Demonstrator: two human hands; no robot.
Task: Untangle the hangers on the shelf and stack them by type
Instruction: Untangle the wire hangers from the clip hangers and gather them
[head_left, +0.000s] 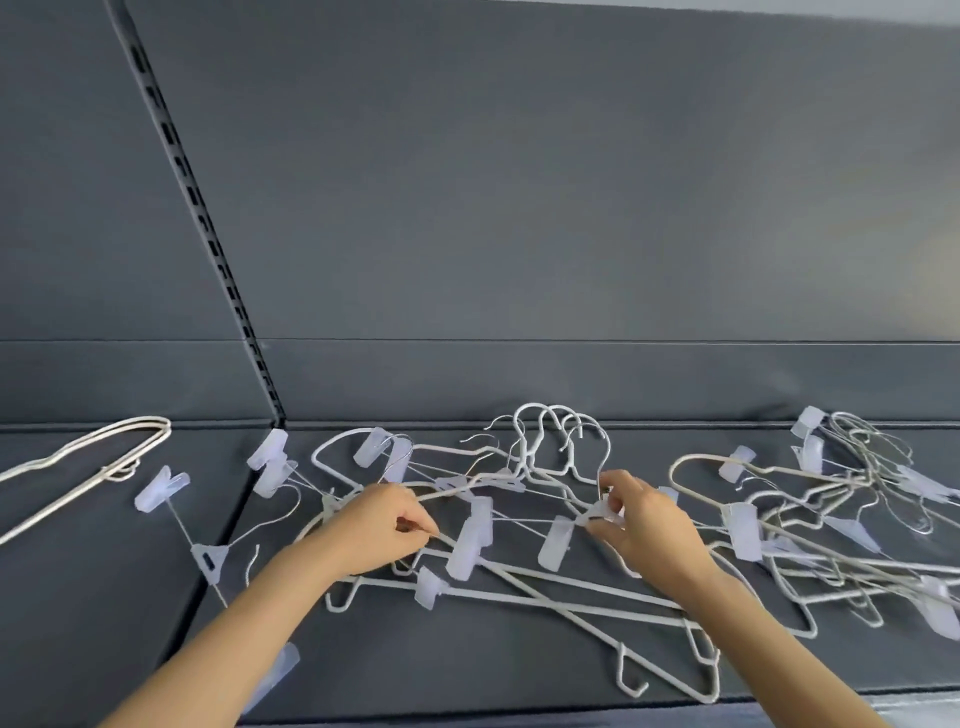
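Observation:
A tangled heap of white wire hangers and clear-clip hangers covers the middle of the dark grey shelf. My left hand pinches a thin wire in the heap, left of centre. My right hand grips the clear centre piece of a clip hanger with thumb and fingers. Several white hooks stand up behind the hands. A second tangle of clip hangers lies at the far right.
A white wire hanger lies apart on the left shelf section, with a lone clip hanger beside it. A slotted black upright splits the grey back wall. The shelf's front edge runs along the bottom.

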